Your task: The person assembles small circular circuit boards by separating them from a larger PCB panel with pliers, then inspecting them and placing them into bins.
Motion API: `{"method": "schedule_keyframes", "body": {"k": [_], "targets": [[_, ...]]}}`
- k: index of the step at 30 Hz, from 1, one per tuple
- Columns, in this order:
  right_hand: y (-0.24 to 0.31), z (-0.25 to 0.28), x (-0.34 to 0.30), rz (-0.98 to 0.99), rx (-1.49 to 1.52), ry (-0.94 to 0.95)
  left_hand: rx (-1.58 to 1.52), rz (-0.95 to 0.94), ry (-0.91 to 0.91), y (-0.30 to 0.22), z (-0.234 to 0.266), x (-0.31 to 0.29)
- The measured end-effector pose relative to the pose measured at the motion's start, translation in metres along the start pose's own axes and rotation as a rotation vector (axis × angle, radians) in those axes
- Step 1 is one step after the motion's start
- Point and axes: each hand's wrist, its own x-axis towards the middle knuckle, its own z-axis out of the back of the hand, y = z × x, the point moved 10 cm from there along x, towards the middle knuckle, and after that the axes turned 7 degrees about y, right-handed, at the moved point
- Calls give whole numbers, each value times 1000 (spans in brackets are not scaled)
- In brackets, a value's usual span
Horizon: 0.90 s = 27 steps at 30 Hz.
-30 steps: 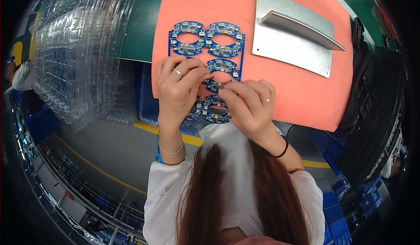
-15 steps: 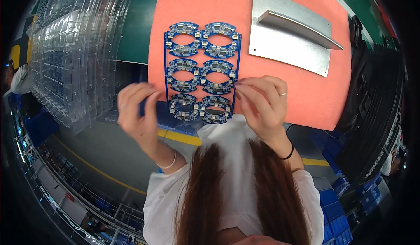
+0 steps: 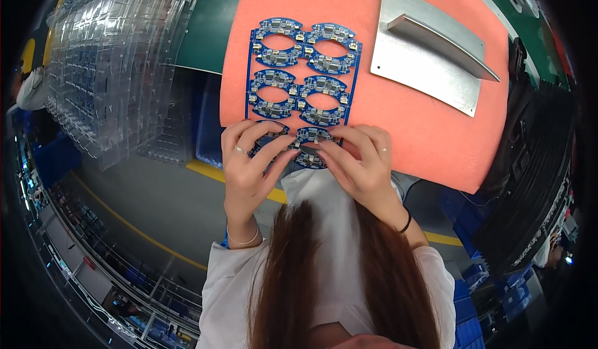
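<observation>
A blue circuit board panel (image 3: 274, 108) lies on a pink mat (image 3: 411, 138), its nearest row reaching past the mat's front edge. It is made of several ring-shaped boards with small parts, joined by narrow side rails. My left hand (image 3: 249, 162) is closed on the near left ring, fingers bent over it and covering much of it. At the near right ring, my right hand (image 3: 366, 165) pinches the board's edge, thumb and fingertips close to its opening. Both hands are close together at this near row.
A metal plate (image 3: 430, 62) with an upright fin rests on the mat at right. Stacked clear plastic trays (image 3: 109, 68) stand at left, beside the green tabletop (image 3: 202, 34). Black ridged trays (image 3: 529, 168) line the right side. Blue crates (image 3: 470, 315) sit lower right.
Both hands have come inward onto the near row of the panel; the left hand was off to its left in the air. Panel, mat and plate appear shifted rightward in the view.
</observation>
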Motion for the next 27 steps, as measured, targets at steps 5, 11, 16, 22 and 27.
{"method": "schedule_keyframes", "body": {"k": [5,11,16,22,27], "targets": [[7,-1,4,25,-13,5,46,-70,30,-5,-10,-3],[22,11,8,80,-92,-22,31,-146,-86,-15,-1,-9],[29,2,20,115,-46,42,97,-181,-84,-20,2,-5],[29,3,26,97,-22,26,73,-206,-147,-16,14,0],[19,2,34,7,164,-53,27,-37,-296,6,49,-10]]}}
